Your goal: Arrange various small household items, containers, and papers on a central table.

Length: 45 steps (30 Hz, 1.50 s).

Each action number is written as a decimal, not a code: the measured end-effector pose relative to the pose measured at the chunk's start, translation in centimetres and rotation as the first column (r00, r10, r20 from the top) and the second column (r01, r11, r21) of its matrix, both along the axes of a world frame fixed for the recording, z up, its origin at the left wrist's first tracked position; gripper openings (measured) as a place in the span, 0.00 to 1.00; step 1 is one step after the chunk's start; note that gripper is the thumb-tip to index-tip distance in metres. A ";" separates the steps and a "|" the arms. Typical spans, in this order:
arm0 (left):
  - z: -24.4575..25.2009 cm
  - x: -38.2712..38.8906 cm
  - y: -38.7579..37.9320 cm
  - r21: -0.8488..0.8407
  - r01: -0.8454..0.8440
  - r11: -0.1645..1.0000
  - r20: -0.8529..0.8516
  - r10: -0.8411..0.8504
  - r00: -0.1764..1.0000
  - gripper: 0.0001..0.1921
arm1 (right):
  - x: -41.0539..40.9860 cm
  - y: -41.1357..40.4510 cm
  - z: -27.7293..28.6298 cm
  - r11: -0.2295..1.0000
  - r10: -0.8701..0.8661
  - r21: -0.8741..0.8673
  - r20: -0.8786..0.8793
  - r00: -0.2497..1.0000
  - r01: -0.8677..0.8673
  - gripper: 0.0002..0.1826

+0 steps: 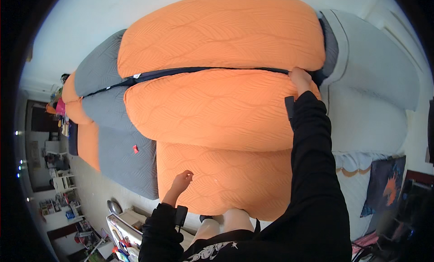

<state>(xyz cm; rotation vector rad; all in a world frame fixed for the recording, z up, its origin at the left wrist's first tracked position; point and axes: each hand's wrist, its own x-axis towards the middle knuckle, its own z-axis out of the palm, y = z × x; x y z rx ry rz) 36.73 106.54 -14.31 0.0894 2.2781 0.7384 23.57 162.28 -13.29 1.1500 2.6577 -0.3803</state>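
Note:
A sofa in front of me has orange quilted stretch covers with a leaf pattern. Its upper backrest cushion (220, 34) is separated from the lower cushion (210, 109) by a dark gap (190, 71). At the right end of that gap, my right hand (300, 80) grips the edge of the lower cushion's orange cover, its fingertips partly hidden. My left hand (182, 181) is over the orange seat (230, 180), fingers loosely curled. Whether anything small is between those fingers is unclear. A white tag (137, 76) pokes out at the gap's left end.
Grey-covered cushions (125, 153) adjoin on the left, with a small red packet (135, 149) on the seat. Pale grey uncovered cushions (369, 116) stand at right. A low table (123, 228) holding assorted items is at lower left. A dark patterned cloth (385, 184) lies lower right.

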 end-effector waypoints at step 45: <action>7.6 2.1 -58.2 0.517 -0.355 0.779 -0.067 0.450 0.890 0.09 | 15.2 -78.5 2.1 0.845 0.170 -0.407 -0.409 0.897 -0.346 0.07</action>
